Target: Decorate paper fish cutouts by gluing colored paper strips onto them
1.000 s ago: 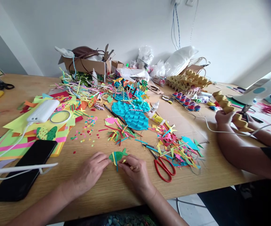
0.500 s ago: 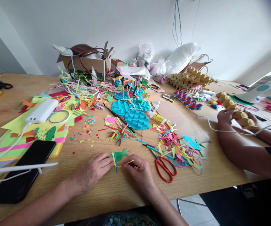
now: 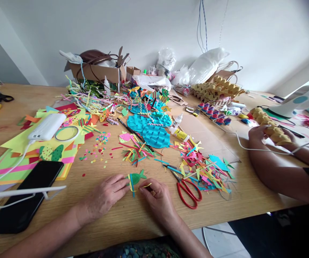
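A small green paper fish (image 3: 136, 178) lies on the table before me, with a blue paper strip (image 3: 132, 186) and yellow strips across its front part. My left hand (image 3: 107, 193) holds the fish by its left edge, thumb and fingers closed against it. Just right of the fish, my right hand (image 3: 155, 195) is pinched on a thin yellow paper strip (image 3: 146, 185), whose free end sticks up past the fingers. To the right of that hand lie red-handled scissors (image 3: 188, 192) on the table, near loose paper scraps.
A black phone (image 3: 25, 197) and stacked coloured paper (image 3: 17, 152) lie left. Paper scraps (image 3: 205, 172) spread on the right. Behind stand blue scaled paper pieces (image 3: 155, 135) and glue bottles (image 3: 180, 134). At right, another person's hands (image 3: 257, 133) hold an egg-carton strip (image 3: 274, 132). A white cable (image 3: 237, 138) crosses there.
My right hand has shifted very slightly left with the yellow strip. The fish has barely moved under my left hand. The other person's egg-carton strip has turned a little.
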A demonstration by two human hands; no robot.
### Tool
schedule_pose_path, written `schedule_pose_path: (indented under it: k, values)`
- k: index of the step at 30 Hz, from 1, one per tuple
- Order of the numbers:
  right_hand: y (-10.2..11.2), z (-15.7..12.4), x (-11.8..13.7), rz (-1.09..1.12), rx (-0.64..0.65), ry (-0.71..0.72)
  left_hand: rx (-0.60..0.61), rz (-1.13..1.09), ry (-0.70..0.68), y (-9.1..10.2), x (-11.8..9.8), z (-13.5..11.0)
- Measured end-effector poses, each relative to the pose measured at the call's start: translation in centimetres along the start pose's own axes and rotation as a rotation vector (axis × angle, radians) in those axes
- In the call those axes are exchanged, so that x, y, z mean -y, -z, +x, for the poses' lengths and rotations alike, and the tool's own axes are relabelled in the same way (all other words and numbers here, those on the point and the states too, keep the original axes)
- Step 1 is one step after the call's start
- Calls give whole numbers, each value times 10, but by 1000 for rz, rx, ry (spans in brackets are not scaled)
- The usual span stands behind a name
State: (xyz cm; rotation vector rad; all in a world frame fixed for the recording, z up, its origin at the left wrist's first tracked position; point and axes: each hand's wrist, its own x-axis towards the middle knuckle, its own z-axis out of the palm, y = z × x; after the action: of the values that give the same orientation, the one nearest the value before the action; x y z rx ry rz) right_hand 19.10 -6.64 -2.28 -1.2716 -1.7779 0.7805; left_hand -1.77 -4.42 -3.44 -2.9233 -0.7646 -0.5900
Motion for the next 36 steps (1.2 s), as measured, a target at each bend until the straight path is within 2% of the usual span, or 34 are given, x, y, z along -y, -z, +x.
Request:
schedule_pose_path:
  k: [6,10,14,17,19,20,23,24,27,29,31,36]
  values:
    - [7,-1,-12,124,-197,-83,-32,36,-6,0,0,3]
    - [17,-3,-14,125,-189,-26,-45,46,-5,2,-1,1]
    - [22,-5,-12,127,-255,-8,-64,47,38,5,-2,0]
    - [23,-5,-10,159,-275,-9,-137,-33,90,10,-4,3]
    - [23,-4,-6,167,-281,15,-162,-202,219,14,-8,8]
    - [22,-4,-2,162,-286,46,-130,-331,320,16,-11,11]
    - [20,-3,11,120,-275,192,56,-875,683,22,-22,24]
    - [19,-4,16,97,-253,248,81,-1083,793,24,-25,29]
    - [16,-6,24,16,-160,382,8,-1531,992,26,-29,41]
    - [15,-8,24,-51,-119,442,-11,-1628,1033,26,-28,47]
    - [14,-9,22,-122,-107,475,-1,-1620,1061,25,-25,51]
    - [14,-11,17,-246,-90,495,56,-1403,1042,19,-14,57]
